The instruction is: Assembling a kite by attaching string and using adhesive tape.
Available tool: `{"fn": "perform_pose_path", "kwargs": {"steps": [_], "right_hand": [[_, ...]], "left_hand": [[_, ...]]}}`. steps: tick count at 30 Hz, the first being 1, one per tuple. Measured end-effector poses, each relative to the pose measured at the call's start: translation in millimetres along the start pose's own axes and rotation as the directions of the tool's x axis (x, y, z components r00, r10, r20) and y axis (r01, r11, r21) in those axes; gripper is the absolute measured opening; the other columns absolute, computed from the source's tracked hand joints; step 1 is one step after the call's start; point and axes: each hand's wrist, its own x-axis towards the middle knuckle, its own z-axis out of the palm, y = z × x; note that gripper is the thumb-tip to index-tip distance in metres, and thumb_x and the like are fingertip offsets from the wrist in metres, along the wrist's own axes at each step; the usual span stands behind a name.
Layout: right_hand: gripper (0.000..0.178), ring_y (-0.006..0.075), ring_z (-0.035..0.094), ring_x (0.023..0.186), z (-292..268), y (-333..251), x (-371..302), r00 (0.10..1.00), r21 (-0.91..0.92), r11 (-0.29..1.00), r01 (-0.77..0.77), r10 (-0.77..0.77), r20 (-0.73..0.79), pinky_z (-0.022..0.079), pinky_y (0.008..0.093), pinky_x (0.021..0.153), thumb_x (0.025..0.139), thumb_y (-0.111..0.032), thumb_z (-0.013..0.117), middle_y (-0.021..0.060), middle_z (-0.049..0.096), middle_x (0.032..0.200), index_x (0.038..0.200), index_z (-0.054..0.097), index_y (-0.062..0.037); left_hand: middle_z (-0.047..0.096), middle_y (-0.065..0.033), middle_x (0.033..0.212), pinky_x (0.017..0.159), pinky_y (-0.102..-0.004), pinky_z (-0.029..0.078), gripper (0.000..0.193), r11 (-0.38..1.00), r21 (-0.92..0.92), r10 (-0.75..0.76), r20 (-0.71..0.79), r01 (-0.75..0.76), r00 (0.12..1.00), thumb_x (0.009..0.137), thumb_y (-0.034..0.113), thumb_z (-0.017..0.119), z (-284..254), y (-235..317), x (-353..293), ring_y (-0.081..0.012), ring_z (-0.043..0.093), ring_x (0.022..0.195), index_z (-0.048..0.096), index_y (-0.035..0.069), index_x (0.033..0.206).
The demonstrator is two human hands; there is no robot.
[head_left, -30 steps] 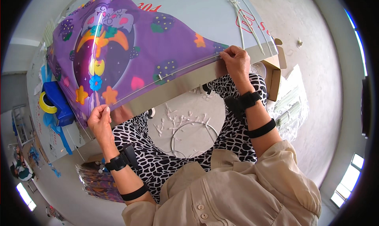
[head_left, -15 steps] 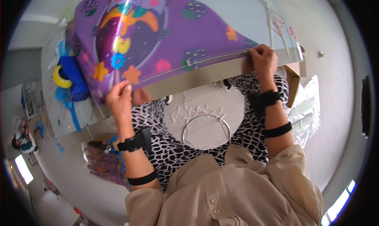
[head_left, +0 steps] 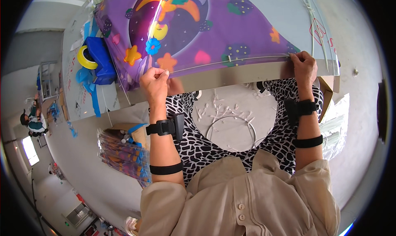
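Note:
A purple printed sheet [head_left: 255, 34] with stars, a heart and a crescent moon spreads over the table's near side. Along its near edge runs a thin pale rod [head_left: 198, 65] with a small white clip [head_left: 229, 58] on it. My left hand [head_left: 154, 85] pinches the rod and sheet edge at the left, thumb against fingers. At the right end, the fingers of my right hand [head_left: 304, 69] are closed on the same edge. Between my hands the edge is stretched nearly straight, just above the table's front border.
A blue tape dispenser [head_left: 101, 58] with a yellow roll [head_left: 84, 58] stands left on the table. Pale thin rods [head_left: 308, 13] lie at the far right. White small pieces and a wire hoop [head_left: 231, 117] are on the floor between my legs. Packaged purple items [head_left: 123, 153] sit lower left.
The view has shifted, so table and hands appear farther right. Both hands keep their pinch on the rod and sheet edge, which now lies more level in the picture.

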Motion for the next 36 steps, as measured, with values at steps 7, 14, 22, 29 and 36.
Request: {"fn": "perform_pose_path", "kwargs": {"steps": [7,14,22,29,36], "right_hand": [[0.022,0.0248,0.062,0.062,0,-2,0,1.0,0.017,1.0,-0.01,0.01,0.001,0.047,0.0373,0.06,0.076,-0.027,0.069,0.0078,0.063,0.064,0.074,0.067,-0.0058],[0.021,0.0243,0.062,0.061,-1,-2,1,1.0,-0.003,1.0,-0.009,0.009,0.012,0.047,0.037,0.06,0.075,-0.027,0.069,0.0076,0.063,0.063,0.074,0.067,-0.0056],[0.023,0.0231,0.062,0.06,-5,3,18,0.994,-0.025,0.999,-0.04,0.042,0.102,0.047,0.0371,0.058,0.071,-0.028,0.073,0.007,0.064,0.063,0.073,0.068,-0.0059],[0.021,0.0179,0.062,0.061,-4,28,33,0.982,0.088,0.995,-0.053,0.036,0.186,0.048,0.0341,0.059,0.069,-0.024,0.076,0.0053,0.064,0.063,0.073,0.065,-0.006],[0.019,0.0206,0.064,0.066,-8,11,26,0.987,-0.046,0.999,-0.025,0.032,0.156,0.049,0.0354,0.061,0.071,-0.025,0.074,0.0059,0.066,0.067,0.074,0.066,-0.0076]], "left_hand": [[0.058,-0.0033,0.056,0.045,-0.0235,0.039,0.008,0.999,0.041,-0.019,0.013,0.019,1.0,0.076,-0.001,0.067,1,2,0,-0.008,0.052,0.048,0.061,-0.002,0.07],[0.06,-0.0058,0.057,0.05,-0.0264,0.043,0.009,0.993,0.111,0.045,-0.006,-0.045,0.999,0.074,0.0,0.069,4,-5,3,-0.0109,0.055,0.05,0.061,-0.003,0.07],[0.064,-0.0083,0.059,0.048,-0.028,0.044,0.017,0.961,0.224,-0.174,0.044,0.16,0.984,0.067,0.008,0.076,-9,-4,19,-0.012,0.058,0.052,0.062,-0.001,0.065],[0.063,-0.0078,0.059,0.048,-0.0286,0.043,0.016,0.914,0.342,-0.252,0.061,0.217,0.966,0.068,0.006,0.074,-9,6,25,-0.0134,0.058,0.051,0.06,-0.001,0.063],[0.06,-0.0102,0.058,0.055,-0.0344,0.047,0.016,0.927,0.369,-0.092,0.053,0.066,0.994,0.069,0.006,0.073,-5,-5,19,-0.0204,0.059,0.055,0.059,-0.002,0.065]]}}
